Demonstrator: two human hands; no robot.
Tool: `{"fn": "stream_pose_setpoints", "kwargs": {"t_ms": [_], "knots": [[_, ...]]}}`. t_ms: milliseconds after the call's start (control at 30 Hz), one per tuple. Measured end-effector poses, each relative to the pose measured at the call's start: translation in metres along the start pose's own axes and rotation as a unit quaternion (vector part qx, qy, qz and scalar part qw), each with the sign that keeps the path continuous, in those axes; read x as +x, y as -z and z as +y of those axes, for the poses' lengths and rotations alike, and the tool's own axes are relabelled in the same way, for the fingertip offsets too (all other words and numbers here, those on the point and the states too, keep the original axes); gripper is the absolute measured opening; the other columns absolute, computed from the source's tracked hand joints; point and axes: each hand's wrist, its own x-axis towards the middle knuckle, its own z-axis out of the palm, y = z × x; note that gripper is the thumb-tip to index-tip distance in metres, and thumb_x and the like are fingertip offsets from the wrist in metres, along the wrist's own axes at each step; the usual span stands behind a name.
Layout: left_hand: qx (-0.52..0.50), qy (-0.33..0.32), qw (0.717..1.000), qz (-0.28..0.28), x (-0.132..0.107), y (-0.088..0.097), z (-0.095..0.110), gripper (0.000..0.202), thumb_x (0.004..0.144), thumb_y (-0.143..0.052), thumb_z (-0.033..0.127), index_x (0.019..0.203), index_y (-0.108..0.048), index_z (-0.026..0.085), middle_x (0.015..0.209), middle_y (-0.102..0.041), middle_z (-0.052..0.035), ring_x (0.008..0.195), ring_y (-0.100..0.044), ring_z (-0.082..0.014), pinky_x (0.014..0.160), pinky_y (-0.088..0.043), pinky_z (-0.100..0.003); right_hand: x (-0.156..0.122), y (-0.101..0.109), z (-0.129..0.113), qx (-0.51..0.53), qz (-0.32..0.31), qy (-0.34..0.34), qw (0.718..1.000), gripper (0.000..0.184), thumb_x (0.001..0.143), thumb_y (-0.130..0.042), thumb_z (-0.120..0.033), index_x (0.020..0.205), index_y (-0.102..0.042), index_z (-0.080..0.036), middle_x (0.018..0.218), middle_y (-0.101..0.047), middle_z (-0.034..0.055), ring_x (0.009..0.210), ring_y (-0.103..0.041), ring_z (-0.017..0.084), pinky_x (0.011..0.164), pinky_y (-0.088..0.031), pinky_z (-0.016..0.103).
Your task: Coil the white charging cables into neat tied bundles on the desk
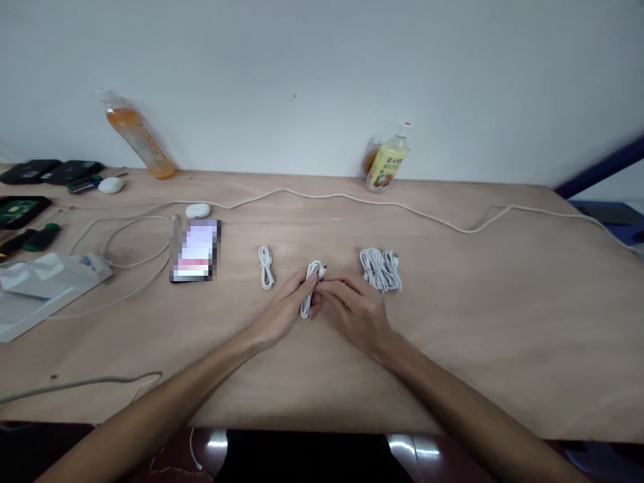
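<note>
A coiled white charging cable (305,306) is held over the middle of the table, with its metal plug near the top. My left hand (284,310) grips it from the left, thumb across the coil. From the right, my right hand (358,305) reaches to the same coil with fingers pinched at its side. Whether those fingertips grip the cable or its tie is too small to tell. A single coiled white cable (266,268) lies left of my hands. Several coiled white cables (380,270) lie together beyond my right hand.
A phone (196,251) and a white case (198,210) lie at left, near a white box (55,288) and screwdrivers (43,237). An orange bottle (141,141) and a yellow bottle (388,161) stand by the wall. A long white cord (342,196) crosses the table (503,322).
</note>
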Motion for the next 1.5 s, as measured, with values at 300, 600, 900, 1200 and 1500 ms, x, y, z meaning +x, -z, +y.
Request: {"fn": "stream_pose_setpoints", "kwargs": {"t_ms": [300, 600, 900, 1200, 1500], "knots": [[-0.105, 0.031, 0.994, 0.026, 0.0, -0.007, 0.007, 0.047, 0.088, -0.081, 0.059, 0.091, -0.057, 0.02, 0.077, -0.049, 0.0047, 0.062, -0.042, -0.0104, 0.058, -0.037, -0.025, -0.004, -0.003, 0.002, -0.044, 0.0, 0.028, 0.999, 0.029, 0.107, -0.06, -0.01, 0.116, -0.082, -0.026, 0.103, -0.081, 0.0074, 0.092, -0.076, 0.021, 0.083, -0.064, 0.034], [0.037, -0.023, 0.999, 0.008, 0.0, -0.003, 0.005, 0.059, 0.092, -0.071, 0.077, 0.088, -0.054, 0.021, 0.07, -0.056, 0.0058, 0.055, -0.055, -0.0111, 0.055, -0.042, -0.027, 0.004, -0.003, -0.003, -0.049, 0.035, 0.041, 0.997, 0.024, 0.108, -0.06, -0.012, 0.099, -0.078, -0.023, 0.088, -0.077, 0.0048, 0.079, -0.073, 0.019, 0.075, -0.062, 0.032], [-0.097, 0.035, 0.995, -0.005, 0.001, -0.004, 0.003, 0.059, 0.082, -0.087, 0.07, 0.089, -0.054, 0.021, 0.063, -0.061, 0.0059, 0.048, -0.057, -0.0122, 0.047, -0.052, -0.026, 0.001, -0.006, -0.004, -0.031, 0.037, 0.013, 0.999, 0.02, 0.109, -0.06, -0.013, 0.102, -0.076, -0.022, 0.088, -0.077, 0.0053, 0.079, -0.072, 0.02, 0.072, -0.061, 0.033], [-0.183, 0.046, 0.982, 0.008, 0.004, -0.001, 0.012, 0.043, 0.075, -0.1, 0.045, 0.09, -0.073, 0.014, 0.077, -0.076, -0.0049, 0.071, -0.071, -0.0176, 0.069, -0.062, -0.03, 0.005, 0.003, -0.004, 0.048, 0.024, -0.143, 0.988, 0.017, 0.107, -0.064, -0.019, 0.098, -0.078, -0.024, 0.088, -0.076, 0.0027, 0.071, -0.067, 0.017, 0.066, -0.057, 0.031], [-0.122, -0.009, 0.992, -0.008, 0.003, 0.001, 0.013, 0.034, 0.083, -0.096, 0.041, 0.103, -0.084, 0.016, 0.094, -0.079, -0.0072, 0.09, -0.072, -0.0194, 0.085, -0.057, -0.031, 0.009, 0.005, -0.001, 0.165, 0.045, -0.253, 0.952, 0.012, 0.099, -0.071, -0.027, 0.093, -0.081, -0.026, 0.089, -0.08, 0.0015, 0.074, -0.069, 0.018, 0.064, -0.051, 0.03]]}}
